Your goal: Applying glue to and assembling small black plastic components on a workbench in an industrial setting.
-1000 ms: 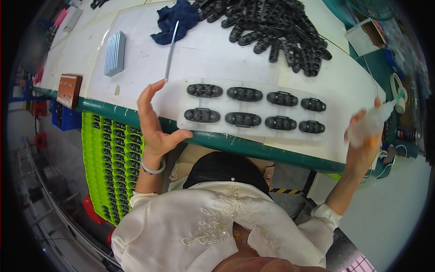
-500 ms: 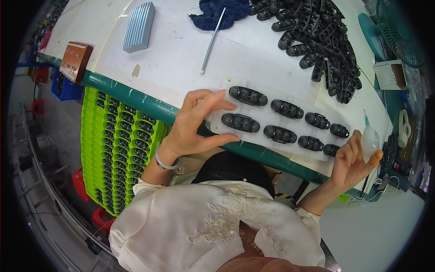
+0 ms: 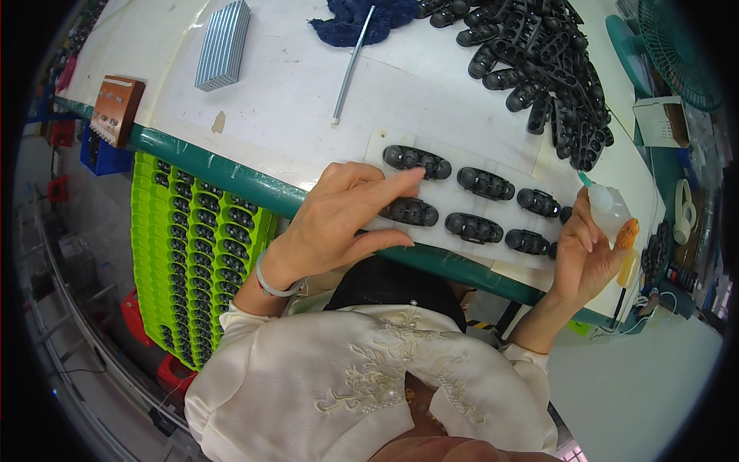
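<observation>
A pale translucent tray (image 3: 443, 202) lies at the table's front edge, with black oval plastic parts on it in two rows. My left hand (image 3: 339, 215) is over the tray's left end, thumb and index finger apart. Its index fingertip is at the upper-left black part (image 3: 416, 162), and the hand partly covers the lower-left part (image 3: 410, 211); whether it touches them I cannot tell. At the tray's right end my right hand (image 3: 581, 254) holds a clear squeeze bottle (image 3: 608, 213) with a green tip, tilted leftward. An orange cover is on that thumb. This hand partly hides the rightmost parts.
More black parts are heaped (image 3: 531, 69) at the back right. A thin metal rod (image 3: 354, 65) lies by a dark blue cloth (image 3: 362, 21). A bundle of silvery bars (image 3: 222, 46) and an orange-brown box (image 3: 117, 109) are leftward. Green trays (image 3: 146, 254) of black parts stand below the table's left edge.
My left index finger has come down over the upper-left black part. My right hand has shifted a little left and up, and the bottle has tipped from upright toward the left.
</observation>
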The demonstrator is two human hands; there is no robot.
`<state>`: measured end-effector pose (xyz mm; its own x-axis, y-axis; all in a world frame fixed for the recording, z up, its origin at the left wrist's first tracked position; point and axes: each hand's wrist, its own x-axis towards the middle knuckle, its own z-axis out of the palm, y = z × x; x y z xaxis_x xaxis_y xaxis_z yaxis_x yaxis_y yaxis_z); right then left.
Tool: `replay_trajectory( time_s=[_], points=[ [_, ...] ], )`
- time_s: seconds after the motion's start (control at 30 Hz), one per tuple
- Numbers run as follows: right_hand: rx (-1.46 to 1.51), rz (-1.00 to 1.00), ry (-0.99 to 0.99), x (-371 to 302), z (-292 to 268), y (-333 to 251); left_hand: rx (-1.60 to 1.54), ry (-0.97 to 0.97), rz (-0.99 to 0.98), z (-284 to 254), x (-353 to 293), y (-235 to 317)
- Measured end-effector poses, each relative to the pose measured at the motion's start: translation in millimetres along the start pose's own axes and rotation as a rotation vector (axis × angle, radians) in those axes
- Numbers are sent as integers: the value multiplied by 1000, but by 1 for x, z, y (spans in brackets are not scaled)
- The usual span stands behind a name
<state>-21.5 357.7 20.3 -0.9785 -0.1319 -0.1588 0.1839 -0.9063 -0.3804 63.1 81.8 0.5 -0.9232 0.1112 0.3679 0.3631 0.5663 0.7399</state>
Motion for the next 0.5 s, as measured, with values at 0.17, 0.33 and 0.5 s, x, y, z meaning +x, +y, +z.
replay_trajectory(
  time_s=[0.17,0.33,0.5],
  points=[
    [1,10,3,1,-1,0,25,-64,1,3,2,-3],
    [-8,1,12,1,0,0,7,-5,-24,6,-3,-4],
    [0,16,-27,1,-7,-4,102,-67,18,4,0,-1]
  ],
)
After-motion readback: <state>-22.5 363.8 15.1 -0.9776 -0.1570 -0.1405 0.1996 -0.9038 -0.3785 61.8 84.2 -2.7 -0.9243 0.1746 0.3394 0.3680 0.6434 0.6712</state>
